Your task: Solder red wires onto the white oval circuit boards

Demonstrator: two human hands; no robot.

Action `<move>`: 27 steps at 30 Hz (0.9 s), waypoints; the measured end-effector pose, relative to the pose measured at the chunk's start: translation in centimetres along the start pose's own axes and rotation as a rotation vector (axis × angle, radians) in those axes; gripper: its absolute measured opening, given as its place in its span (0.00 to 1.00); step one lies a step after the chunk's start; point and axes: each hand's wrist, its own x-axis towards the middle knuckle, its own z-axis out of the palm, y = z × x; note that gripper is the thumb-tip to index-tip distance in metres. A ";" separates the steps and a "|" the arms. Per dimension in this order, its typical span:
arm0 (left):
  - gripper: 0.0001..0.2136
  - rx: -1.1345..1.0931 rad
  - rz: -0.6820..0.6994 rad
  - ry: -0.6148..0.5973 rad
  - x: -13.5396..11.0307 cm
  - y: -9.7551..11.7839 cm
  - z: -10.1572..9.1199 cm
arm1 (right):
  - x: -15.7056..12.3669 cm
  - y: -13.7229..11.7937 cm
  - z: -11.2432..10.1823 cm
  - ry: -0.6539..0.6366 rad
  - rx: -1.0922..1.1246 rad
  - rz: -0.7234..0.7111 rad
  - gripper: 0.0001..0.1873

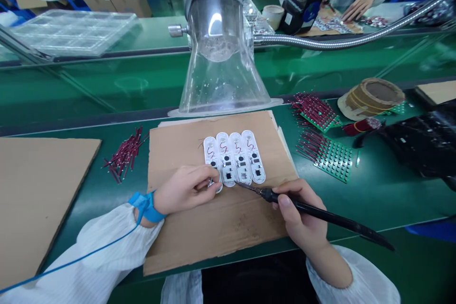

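Several white oval-ended circuit boards (256,156), with dark chips and thin red wires, lie side by side on a cardboard sheet (213,232). My right hand (302,211) grips a soldering iron (320,213) by its black handle. Its tip reaches the lower end of the boards, near the second from the left. At the lower end of the leftmost board, my left hand (192,187) is closed in a pinch, with a small shiny bit showing by the fingertips. The fingers partly cover that board, so what they hold is unclear. A blue wrist strap (147,206) with a cord circles my left wrist.
A clear fume funnel (224,80) hangs beyond the boards. Dark red wires (124,154) lie left. Right are green boards with wires (331,156), a tape roll (370,97) and a black bag (423,137). Across the partition, a co-worker's hands (358,7) work over parts.
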 end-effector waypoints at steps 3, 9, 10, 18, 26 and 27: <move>0.04 0.000 -0.008 -0.012 0.0 0.0 0.1 | 0.0 0.1 0.0 -0.020 -0.012 0.001 0.07; 0.05 -0.006 -0.002 -0.008 0.0 -0.1 0.1 | -0.2 0.4 -0.1 0.008 0.014 0.000 0.05; 0.04 -0.004 0.000 -0.005 0.0 -0.1 0.1 | -0.2 0.4 -0.1 0.002 0.018 0.000 0.05; 0.04 -0.006 0.006 0.001 0.1 -0.1 0.0 | -0.3 0.2 -0.2 -0.059 -0.002 -0.012 0.03; 0.04 -0.020 0.009 -0.002 0.1 -0.1 0.0 | 0.3 -0.2 0.0 -0.091 0.010 -0.022 0.02; 0.04 -0.019 0.010 -0.004 0.1 -0.1 0.1 | 0.3 -0.2 0.1 -0.104 0.013 -0.024 0.02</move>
